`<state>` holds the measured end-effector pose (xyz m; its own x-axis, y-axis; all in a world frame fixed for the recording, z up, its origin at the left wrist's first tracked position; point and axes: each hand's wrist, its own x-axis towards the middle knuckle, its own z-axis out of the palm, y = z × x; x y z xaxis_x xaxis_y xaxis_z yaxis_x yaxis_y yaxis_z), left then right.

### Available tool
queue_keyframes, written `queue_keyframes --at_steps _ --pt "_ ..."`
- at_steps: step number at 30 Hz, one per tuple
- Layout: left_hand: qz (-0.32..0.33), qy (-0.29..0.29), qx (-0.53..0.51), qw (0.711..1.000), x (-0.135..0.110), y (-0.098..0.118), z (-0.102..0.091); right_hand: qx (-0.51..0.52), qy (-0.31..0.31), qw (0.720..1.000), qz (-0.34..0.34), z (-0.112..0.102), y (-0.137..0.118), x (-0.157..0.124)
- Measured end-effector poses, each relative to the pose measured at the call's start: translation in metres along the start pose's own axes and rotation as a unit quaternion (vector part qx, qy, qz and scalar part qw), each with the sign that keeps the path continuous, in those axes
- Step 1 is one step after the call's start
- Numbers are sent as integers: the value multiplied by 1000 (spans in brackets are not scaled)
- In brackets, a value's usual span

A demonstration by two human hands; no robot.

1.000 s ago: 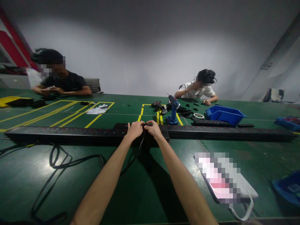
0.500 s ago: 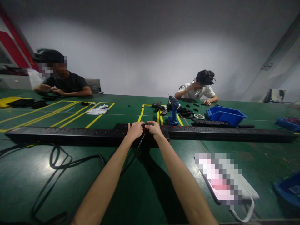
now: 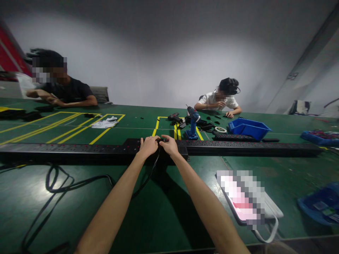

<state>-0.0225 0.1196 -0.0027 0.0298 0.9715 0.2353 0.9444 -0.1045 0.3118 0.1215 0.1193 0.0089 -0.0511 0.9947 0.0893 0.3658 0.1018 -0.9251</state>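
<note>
A long black power strip (image 3: 79, 150) with red switches lies across the green table (image 3: 164, 211). My left hand (image 3: 148, 145) and my right hand (image 3: 168, 144) meet at its middle block, fingers curled and pressed on the black housing where a black cable (image 3: 79, 181) leaves it. The cable runs down between my forearms and loops off to the left. Whatever small part my fingertips pinch is hidden.
A blue cordless drill (image 3: 192, 123) stands just behind the strip, with black parts, a tape roll (image 3: 220, 129) and a blue bin (image 3: 249, 128) nearby. A phone-like device (image 3: 243, 199) lies front right. Blue trays sit at the right edge. Two other people work at the far side.
My hands stay at the same spot on the strip. The view has shifted a little to the right and up; the person at far left moved their hands.
</note>
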Motion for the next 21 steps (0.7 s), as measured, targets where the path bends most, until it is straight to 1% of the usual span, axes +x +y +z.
queue_keyframes --at_steps 4,7,10,15,18,21 --pt "6 2 -1 1000 1 -2 3 39 16 998 40 2 0 7" --pt "7 2 -1 1000 2 -4 4 49 20 997 55 3 0 10" --pt "6 0 -1 1000 2 -4 3 29 17 999 38 3 1 8" --pt "-1 -4 2 1000 1 -1 0 -50 1 998 -27 2 3 0" --pt "0 -6 -1 1000 1 1 -3 -61 -10 998 -23 1 4 0" --pt "4 -4 1 1000 0 1 -4 -12 -15 1000 -5 3 5 4"
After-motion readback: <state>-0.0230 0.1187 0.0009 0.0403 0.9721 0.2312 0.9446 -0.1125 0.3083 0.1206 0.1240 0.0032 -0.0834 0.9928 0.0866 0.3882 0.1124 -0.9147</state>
